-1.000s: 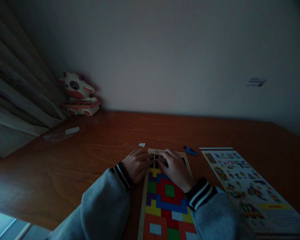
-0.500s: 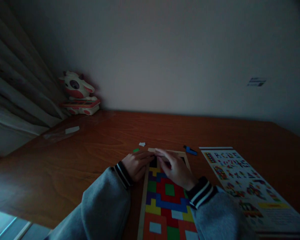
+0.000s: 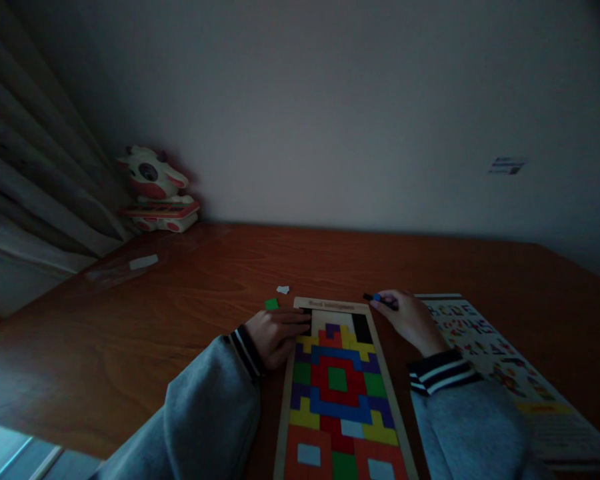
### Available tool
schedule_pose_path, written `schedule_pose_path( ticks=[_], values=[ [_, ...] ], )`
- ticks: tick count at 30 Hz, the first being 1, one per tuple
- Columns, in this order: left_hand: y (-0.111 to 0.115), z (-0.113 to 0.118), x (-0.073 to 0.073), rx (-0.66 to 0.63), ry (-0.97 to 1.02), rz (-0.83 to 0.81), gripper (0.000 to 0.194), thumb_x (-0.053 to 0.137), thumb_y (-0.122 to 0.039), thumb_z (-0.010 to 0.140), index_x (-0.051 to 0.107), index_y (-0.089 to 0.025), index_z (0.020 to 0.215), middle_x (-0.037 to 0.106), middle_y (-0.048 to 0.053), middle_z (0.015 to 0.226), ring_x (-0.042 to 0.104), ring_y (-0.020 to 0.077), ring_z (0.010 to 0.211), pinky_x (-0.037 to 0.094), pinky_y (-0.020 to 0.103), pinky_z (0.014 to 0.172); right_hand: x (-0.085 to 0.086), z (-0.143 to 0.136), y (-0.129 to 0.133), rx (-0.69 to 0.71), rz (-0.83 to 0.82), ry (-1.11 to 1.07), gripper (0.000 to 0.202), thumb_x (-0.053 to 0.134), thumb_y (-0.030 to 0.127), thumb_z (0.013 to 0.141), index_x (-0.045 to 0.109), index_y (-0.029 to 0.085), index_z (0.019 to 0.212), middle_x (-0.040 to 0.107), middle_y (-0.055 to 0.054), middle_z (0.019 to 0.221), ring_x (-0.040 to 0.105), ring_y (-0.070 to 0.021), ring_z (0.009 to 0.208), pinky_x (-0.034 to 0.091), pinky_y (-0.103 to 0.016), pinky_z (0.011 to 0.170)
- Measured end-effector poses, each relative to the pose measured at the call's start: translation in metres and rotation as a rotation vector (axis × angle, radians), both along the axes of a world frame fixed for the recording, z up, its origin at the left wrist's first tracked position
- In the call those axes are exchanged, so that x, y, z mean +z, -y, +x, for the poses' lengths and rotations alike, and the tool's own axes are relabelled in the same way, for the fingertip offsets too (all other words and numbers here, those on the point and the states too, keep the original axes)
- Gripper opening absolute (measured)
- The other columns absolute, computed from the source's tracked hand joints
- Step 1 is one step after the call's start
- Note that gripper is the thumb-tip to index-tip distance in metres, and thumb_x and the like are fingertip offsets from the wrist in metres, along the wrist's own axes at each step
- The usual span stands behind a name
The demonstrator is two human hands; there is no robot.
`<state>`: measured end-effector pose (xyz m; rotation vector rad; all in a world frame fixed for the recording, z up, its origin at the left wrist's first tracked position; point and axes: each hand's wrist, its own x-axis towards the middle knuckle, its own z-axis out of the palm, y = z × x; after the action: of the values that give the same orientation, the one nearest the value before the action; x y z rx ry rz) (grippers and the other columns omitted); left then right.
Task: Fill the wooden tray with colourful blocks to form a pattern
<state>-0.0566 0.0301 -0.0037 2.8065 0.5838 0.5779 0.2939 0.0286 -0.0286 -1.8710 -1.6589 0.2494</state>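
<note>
A wooden puzzle board stands lengthwise before me, filled with flat yellow, red, blue, green, purple and white pieces. My left hand lies with fingers stretched over its upper left corner, on a black puzzle piece. Another black piece sits in the upper right corner, and a pale bare area shows between the two. Right of the board, my right hand pinches a small black and blue puzzle piece; whether it is one piece or two stacked I cannot tell.
A green piece and a white piece lie beyond my left hand. At the right is a printed pattern sheet, partly under my right arm. A toy cow keyboard stands at the back left beside a curtain.
My right hand has left the board's top edge, moved right and closed on the black and blue piece. The board's upper part is uncovered. My left hand has hardly moved.
</note>
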Motion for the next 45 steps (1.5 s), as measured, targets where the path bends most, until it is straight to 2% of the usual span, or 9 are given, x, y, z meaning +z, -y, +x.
schedule_pose_path(
  ticks=[5,10,16,20,25,32,37,45],
  values=[
    [0.0,0.0,-0.003,-0.011,0.002,0.008,0.051,0.047,-0.017,0.08,0.061,-0.014,0.129,0.059,0.011,0.138,0.054,0.0263,0.13,0.05,0.045,0.105,0.006,-0.005,0.001,-0.022,-0.074,-0.045,0.013,0.067,0.034,0.077,0.067,0.022,0.08,0.075,-0.006,0.082,0.07,-0.0215,0.076,0.052,-0.033,0.069],
    [0.001,0.002,-0.002,-0.035,0.005,0.043,0.054,0.047,-0.017,0.079,0.058,-0.012,0.132,0.058,0.013,0.138,0.052,0.0278,0.132,0.049,0.046,0.106,0.011,-0.007,0.004,-0.015,-0.098,-0.063,0.014,0.066,0.032,0.077,0.068,0.022,0.086,0.076,-0.006,0.085,0.072,-0.0219,0.08,0.052,-0.033,0.072],
    [0.004,0.004,0.005,0.005,0.032,0.095,0.042,0.048,-0.02,0.085,0.065,-0.013,0.122,0.065,0.012,0.129,0.059,0.0278,0.122,0.052,0.045,0.101,0.015,-0.01,0.006,0.001,-0.129,-0.046,0.011,0.065,0.03,0.075,0.071,0.023,0.081,0.077,-0.006,0.085,0.072,-0.0239,0.081,0.052,-0.035,0.073],
    [0.005,0.007,0.01,0.039,0.06,0.119,0.033,0.049,-0.023,0.089,0.069,-0.015,0.114,0.069,0.011,0.122,0.063,0.0271,0.114,0.054,0.046,0.095,0.014,-0.011,0.006,-0.014,-0.103,-0.023,0.014,0.065,0.027,0.074,0.07,0.023,0.086,0.076,-0.007,0.092,0.072,-0.024,0.086,0.052,-0.035,0.076],
    [0.005,0.01,0.014,0.073,0.079,0.133,0.032,0.046,-0.022,0.093,0.069,-0.016,0.113,0.07,0.012,0.117,0.063,0.0246,0.105,0.055,0.043,0.091,0.009,-0.013,0.007,-0.03,-0.081,0.011,0.024,0.066,0.027,0.073,0.069,0.021,0.096,0.076,-0.007,0.094,0.071,-0.0239,0.087,0.052,-0.035,0.076],
    [0.004,0.012,0.013,0.062,0.097,0.153,0.029,0.047,-0.022,0.094,0.07,-0.015,0.11,0.072,0.012,0.11,0.063,0.0231,0.096,0.055,0.04,0.086,0.007,-0.017,0.007,-0.004,-0.009,0.102,0.025,0.064,0.043,0.082,0.072,0.021,0.091,0.072,-0.01,0.098,0.067,-0.0248,0.091,0.05,-0.038,0.082],
    [0.003,0.014,0.012,0.087,0.1,0.161,0.03,0.045,-0.023,0.096,0.071,-0.016,0.107,0.072,0.012,0.107,0.063,0.022,0.095,0.055,0.038,0.085,0.006,-0.019,0.005,0.002,0.027,0.143,0.019,0.062,0.039,0.085,0.074,0.023,0.085,0.071,-0.008,0.095,0.065,-0.0256,0.093,0.048,-0.04,0.082],
    [0.001,0.014,0.013,0.15,0.163,0.175,0.029,0.045,-0.023,0.097,0.071,-0.016,0.106,0.072,0.011,0.105,0.065,0.0214,0.096,0.056,0.039,0.089,0.01,-0.022,0.004,0.048,0.141,0.127,0.033,0.048,0.042,0.094,0.072,0.022,0.083,0.07,-0.009,0.095,0.063,-0.0258,0.091,0.044,-0.044,0.087]
  ],
)
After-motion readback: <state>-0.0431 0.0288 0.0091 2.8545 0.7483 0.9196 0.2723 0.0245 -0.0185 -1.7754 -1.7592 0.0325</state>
